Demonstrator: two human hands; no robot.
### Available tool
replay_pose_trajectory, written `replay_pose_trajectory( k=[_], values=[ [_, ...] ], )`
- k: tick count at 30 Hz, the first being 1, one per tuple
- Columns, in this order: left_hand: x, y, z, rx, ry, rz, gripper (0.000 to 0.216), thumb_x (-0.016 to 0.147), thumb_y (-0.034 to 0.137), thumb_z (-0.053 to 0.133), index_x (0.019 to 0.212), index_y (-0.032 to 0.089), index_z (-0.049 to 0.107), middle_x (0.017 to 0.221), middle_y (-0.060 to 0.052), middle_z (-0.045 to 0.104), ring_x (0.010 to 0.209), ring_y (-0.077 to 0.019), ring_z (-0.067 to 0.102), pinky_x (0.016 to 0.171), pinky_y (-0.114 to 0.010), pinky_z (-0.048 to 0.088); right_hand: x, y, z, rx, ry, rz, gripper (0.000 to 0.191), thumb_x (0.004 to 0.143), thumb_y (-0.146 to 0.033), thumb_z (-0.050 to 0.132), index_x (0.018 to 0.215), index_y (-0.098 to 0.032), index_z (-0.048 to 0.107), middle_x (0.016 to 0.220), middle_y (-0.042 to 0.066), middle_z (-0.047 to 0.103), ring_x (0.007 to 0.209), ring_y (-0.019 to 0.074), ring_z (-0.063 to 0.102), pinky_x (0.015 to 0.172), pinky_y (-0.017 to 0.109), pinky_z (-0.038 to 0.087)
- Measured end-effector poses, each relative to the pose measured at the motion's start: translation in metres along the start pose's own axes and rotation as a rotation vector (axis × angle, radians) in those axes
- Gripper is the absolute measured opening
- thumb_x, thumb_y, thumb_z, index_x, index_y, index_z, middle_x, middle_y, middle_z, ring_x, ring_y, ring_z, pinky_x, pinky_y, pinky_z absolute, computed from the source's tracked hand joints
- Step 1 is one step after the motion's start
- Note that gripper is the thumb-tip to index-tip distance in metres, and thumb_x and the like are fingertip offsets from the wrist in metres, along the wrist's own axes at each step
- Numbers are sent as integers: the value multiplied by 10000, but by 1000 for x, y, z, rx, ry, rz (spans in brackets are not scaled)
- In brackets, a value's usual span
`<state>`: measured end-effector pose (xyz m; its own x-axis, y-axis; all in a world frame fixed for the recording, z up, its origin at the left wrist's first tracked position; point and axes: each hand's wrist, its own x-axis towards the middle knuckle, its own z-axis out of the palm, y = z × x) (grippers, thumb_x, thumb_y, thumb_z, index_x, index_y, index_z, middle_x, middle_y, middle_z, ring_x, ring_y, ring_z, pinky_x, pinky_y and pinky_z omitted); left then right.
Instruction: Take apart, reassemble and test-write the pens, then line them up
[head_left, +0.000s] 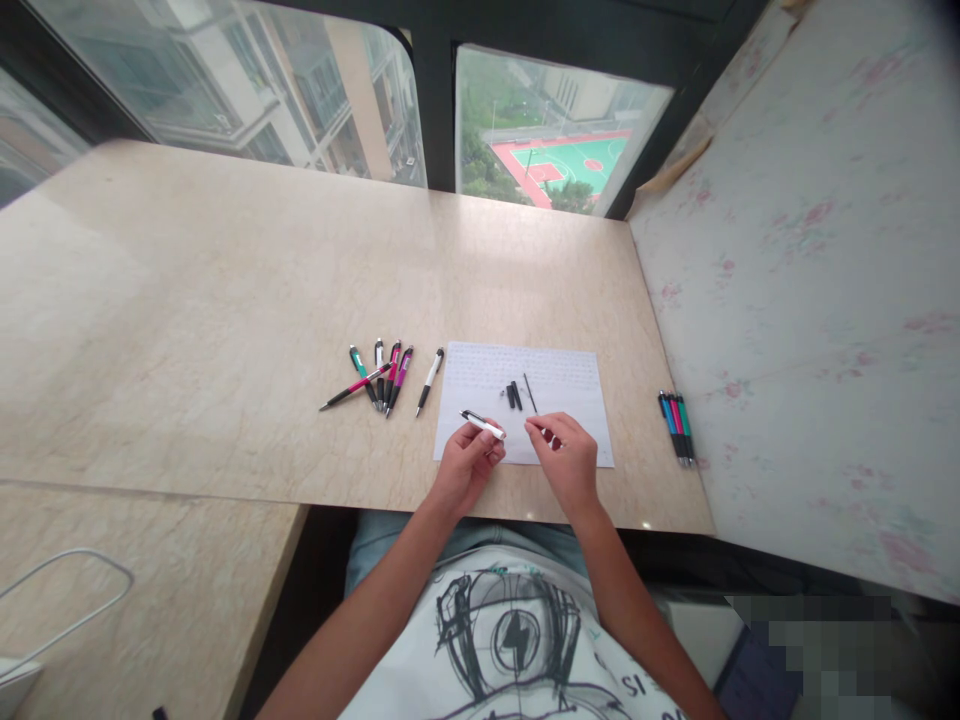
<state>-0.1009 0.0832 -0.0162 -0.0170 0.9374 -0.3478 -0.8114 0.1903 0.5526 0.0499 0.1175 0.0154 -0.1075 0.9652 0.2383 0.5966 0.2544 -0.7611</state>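
Note:
My left hand point(472, 462) is closed around the white barrel of a pen point(484, 424) with a black clip, held tilted over the sheet of paper point(465, 375). To its right, my right hand point(566, 445) has thumb and forefinger pinched together; whatever is between them is too small to make out. A thin dark pen refill point(530, 392) lies just beyond those fingertips. Two short black pen parts point(514, 396) rest side by side on the paper, with a tiny part point(502, 393) beside them that I cannot identify.
Several pens point(390, 380) in green, white, pink and purple lie in a loose pile at left. One white pen point(430, 382) lies beside the paper. More coloured pens point(677, 428) are lined up near the wall point(795, 300). The stone-patterned desktop point(225, 300) reaches the windows.

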Motion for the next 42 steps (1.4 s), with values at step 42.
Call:
replay_pose_trajectory(
  k=[42],
  values=[
    [1, -2, 4, 69, 31, 21, 270, 717, 233, 836, 932, 136, 703, 820, -30, 646, 641, -82, 530, 613, -234, 406, 25, 21, 15, -568, -58, 202, 130, 872, -257, 607, 818, -214, 718, 882, 61, 666, 793, 190, 577, 558, 281, 300]
  ],
)
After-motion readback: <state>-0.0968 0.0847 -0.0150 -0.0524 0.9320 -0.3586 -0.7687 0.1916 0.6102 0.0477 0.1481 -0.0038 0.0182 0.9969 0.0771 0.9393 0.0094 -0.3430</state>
